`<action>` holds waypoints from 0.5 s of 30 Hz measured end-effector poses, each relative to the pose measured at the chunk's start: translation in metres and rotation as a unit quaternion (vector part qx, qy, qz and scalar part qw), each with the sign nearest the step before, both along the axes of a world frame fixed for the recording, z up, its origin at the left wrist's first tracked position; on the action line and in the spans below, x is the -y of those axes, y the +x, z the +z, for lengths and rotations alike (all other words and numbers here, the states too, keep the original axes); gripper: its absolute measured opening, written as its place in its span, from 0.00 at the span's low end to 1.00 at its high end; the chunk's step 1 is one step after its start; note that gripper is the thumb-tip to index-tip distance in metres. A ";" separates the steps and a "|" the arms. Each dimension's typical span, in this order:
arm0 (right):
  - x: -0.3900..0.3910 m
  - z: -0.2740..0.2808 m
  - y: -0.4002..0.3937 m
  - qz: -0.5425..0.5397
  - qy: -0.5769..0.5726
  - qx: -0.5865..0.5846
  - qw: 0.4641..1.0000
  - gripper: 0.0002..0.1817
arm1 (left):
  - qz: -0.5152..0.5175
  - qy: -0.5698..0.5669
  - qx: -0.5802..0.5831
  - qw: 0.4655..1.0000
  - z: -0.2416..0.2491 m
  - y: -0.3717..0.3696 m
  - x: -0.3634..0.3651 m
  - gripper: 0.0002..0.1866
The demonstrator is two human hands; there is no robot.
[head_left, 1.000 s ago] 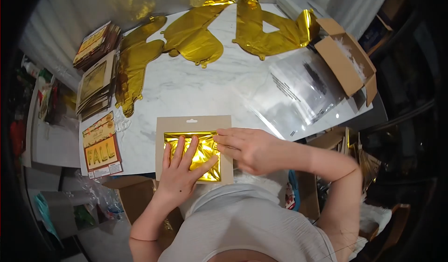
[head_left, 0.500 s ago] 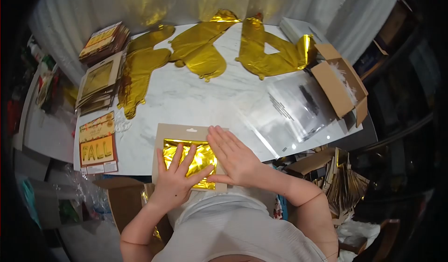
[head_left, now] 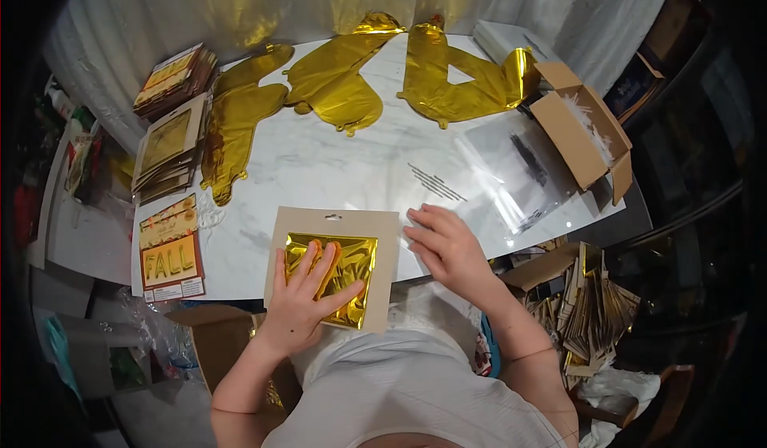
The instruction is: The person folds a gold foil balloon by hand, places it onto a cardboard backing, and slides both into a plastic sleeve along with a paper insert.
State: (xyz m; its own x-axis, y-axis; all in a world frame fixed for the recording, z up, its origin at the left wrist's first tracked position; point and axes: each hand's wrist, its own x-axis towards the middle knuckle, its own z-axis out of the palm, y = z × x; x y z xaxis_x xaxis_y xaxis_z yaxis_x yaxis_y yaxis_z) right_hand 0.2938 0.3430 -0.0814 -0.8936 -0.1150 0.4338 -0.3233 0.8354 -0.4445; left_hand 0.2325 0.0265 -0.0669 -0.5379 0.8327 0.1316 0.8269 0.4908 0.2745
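A tan backing card with a hanger hole lies at the table's front edge, carrying a folded square of shiny gold foil. My left hand rests on the foil with its fingers spread. Just right of the card, my right hand hovers low over the table, fingers apart and slightly bent. Clear plastic bags lie beyond it, and lines of dark print on the clear film show just past its fingertips.
Large flat gold foil balloons lie along the back. Stacked cards and a FALL package are at left. An opened cardboard box stands at right, with a box of many cards below the table edge.
My right hand has lifted off the card and moved right. The printed lines on the clear plastic have shifted left. My left hand stays on the foil.
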 end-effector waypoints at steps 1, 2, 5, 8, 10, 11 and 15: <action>-0.001 0.005 -0.006 -0.004 0.005 0.000 1.000 0.19 | -0.016 0.010 0.001 1.000 -0.001 -0.001 0.003 0.39; -0.002 0.008 -0.011 -0.008 0.010 0.000 1.000 0.19 | -0.032 0.021 0.001 0.999 -0.001 -0.001 0.004 0.38; 0.000 0.000 -0.021 -0.050 -0.073 0.002 0.996 0.21 | -0.093 0.014 0.016 0.995 0.004 -0.002 0.005 0.37; -0.004 -0.002 -0.022 -0.055 -0.048 -0.003 0.997 0.24 | -0.141 0.019 0.022 0.990 0.006 -0.003 0.002 0.37; -0.007 -0.001 -0.019 -0.036 -0.066 0.023 0.997 0.24 | -0.157 0.005 0.006 0.988 0.009 -0.008 -0.004 0.37; -0.008 0.000 -0.017 -0.020 -0.083 0.048 0.995 0.25 | -0.182 0.011 -0.001 0.983 0.008 -0.011 -0.007 0.38; -0.017 0.005 -0.014 0.004 -0.113 0.079 0.990 0.26 | -0.243 0.023 0.014 0.970 0.012 -0.024 -0.016 0.42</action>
State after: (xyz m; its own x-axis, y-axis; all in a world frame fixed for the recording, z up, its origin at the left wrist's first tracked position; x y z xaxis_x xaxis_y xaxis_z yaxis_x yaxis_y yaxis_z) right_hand 0.2794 0.3595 -0.0768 -0.9518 -0.0379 0.3044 -0.2409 0.7067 -0.6652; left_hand 0.2080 0.0427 -0.0545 -0.0869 0.9822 0.1666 0.9496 0.0311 0.3118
